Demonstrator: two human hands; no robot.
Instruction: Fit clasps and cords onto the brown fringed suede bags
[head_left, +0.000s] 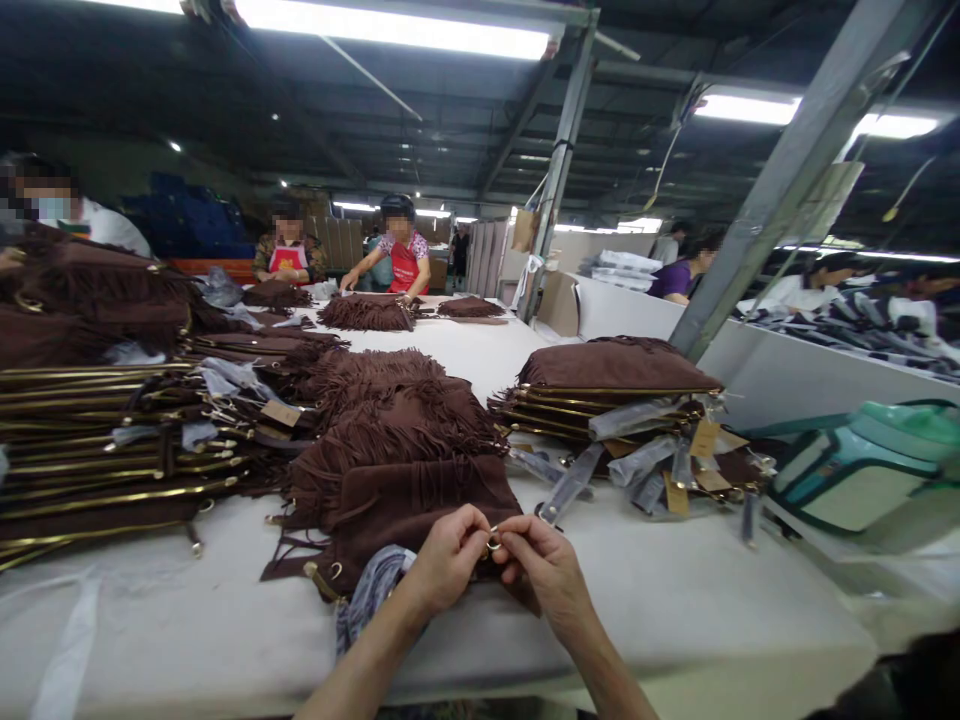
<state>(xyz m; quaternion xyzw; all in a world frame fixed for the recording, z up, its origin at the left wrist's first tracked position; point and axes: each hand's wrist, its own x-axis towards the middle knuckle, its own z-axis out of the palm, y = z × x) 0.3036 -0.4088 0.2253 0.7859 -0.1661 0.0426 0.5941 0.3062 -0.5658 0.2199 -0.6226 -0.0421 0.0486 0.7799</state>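
Near the table's front edge, my left hand (452,556) and my right hand (541,566) meet, fingers pinched on a small gold ring (493,541) between them. Both hands are closed on it. Under and behind them lies a dark brown fringed bag (420,500), partly hidden by my fingers. Beside my left wrist a bunched grey patterned cloth (375,590) rests against the bag's lower edge. A gold clasp (322,581) shows at the bag's lower left corner.
Brown bags with gold zips (112,460) are stacked at left. Another bag stack (615,370), with tags and plastic-wrapped pieces, stands right of centre. Several people are across and around the white table (675,600). A metal post (780,190) and a green-white container (847,480) are at right.
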